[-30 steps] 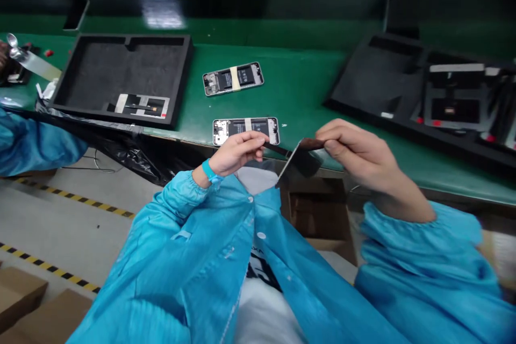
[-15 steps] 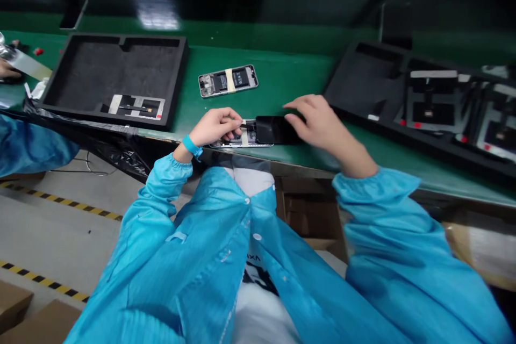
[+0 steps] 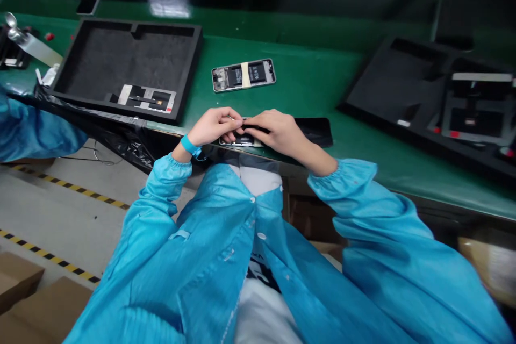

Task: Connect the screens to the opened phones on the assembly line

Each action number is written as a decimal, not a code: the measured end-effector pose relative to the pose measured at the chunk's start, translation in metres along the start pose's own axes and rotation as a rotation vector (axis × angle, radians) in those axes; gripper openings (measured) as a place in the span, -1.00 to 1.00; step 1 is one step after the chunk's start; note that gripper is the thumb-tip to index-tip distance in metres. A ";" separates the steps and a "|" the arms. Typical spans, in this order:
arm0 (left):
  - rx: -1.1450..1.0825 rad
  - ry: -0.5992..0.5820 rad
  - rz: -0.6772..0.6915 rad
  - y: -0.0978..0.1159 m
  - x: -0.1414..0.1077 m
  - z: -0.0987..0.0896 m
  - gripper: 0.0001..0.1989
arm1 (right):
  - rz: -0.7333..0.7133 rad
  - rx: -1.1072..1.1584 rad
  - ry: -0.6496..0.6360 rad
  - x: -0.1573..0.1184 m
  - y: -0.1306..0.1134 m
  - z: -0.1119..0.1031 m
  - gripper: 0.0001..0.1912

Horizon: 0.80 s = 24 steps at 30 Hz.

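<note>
At the bench's front edge lies an opened phone body (image 3: 246, 142), mostly covered by my fingers. My left hand (image 3: 215, 126) is closed in a pinch over its left part; what sits between the fingertips is too small to make out. My right hand (image 3: 277, 130) reaches over the body from the right. Its thumb and fingers are drawn together beside my left fingertips, around something hidden. A black phone screen (image 3: 316, 131) lies flat to the right, partly behind my right hand. Farther back, a second opened phone (image 3: 244, 75) with a cream strap across its battery rests on the green bench.
To the left stands a black foam tray (image 3: 189, 75) holding a screen part (image 3: 147, 99). More black trays (image 3: 368, 83) with screen parts (image 3: 475, 110) are at the right. A co-worker's blue sleeve (image 3: 36, 131) shows at far left. Cardboard boxes (image 3: 48, 312) stand on the floor.
My right hand has moved left from the black screen to meet my left fingertips over the phone body. The screen shows farther right of the hands. The view has shifted slightly.
</note>
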<state>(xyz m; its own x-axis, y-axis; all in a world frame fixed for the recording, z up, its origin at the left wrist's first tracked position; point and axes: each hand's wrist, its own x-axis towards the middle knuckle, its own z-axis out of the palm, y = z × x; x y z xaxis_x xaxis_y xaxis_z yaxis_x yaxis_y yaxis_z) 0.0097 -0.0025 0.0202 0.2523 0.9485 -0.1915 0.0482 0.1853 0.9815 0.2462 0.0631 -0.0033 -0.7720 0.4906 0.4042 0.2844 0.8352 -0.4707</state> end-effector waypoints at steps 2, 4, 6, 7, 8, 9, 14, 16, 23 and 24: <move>0.116 0.051 0.105 -0.004 -0.004 -0.004 -0.50 | -0.003 0.021 0.003 -0.001 0.001 -0.002 -0.64; 0.315 0.171 0.261 -0.009 -0.011 -0.009 -0.49 | -0.001 0.036 -0.007 -0.002 0.003 -0.004 -0.65; 0.555 0.271 0.393 -0.016 -0.020 -0.013 -0.51 | -0.001 0.031 -0.021 -0.002 0.005 -0.006 -0.66; 0.667 0.287 0.431 -0.020 -0.025 -0.015 -0.52 | -0.003 0.025 -0.028 -0.002 0.006 -0.006 -0.66; 0.766 0.283 0.455 -0.024 -0.029 -0.016 -0.52 | -0.007 0.021 -0.036 -0.002 0.007 -0.006 -0.66; 0.849 0.265 0.474 -0.028 -0.033 -0.017 -0.52 | -0.012 0.020 -0.046 -0.002 0.008 -0.007 -0.66; 1.016 0.164 0.566 -0.040 -0.037 -0.017 -0.49 | -0.020 0.048 -0.103 -0.001 0.010 -0.010 -0.63; 1.032 0.156 0.582 -0.040 -0.036 -0.017 -0.49 | -0.001 0.061 -0.106 0.000 0.010 -0.013 -0.64; 1.086 0.137 0.551 -0.038 -0.036 -0.020 -0.48 | -0.004 0.074 -0.100 0.001 0.009 -0.016 -0.67; 1.092 0.134 0.547 -0.038 -0.036 -0.019 -0.48 | 0.001 0.071 -0.106 0.001 0.009 -0.016 -0.67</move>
<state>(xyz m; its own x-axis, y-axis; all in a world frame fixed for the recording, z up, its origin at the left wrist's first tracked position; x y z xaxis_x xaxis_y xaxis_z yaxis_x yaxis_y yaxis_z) -0.0199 -0.0386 -0.0100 0.3956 0.8645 0.3101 0.7672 -0.4967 0.4059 0.2567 0.0748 0.0053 -0.8286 0.4591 0.3204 0.2467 0.8132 -0.5271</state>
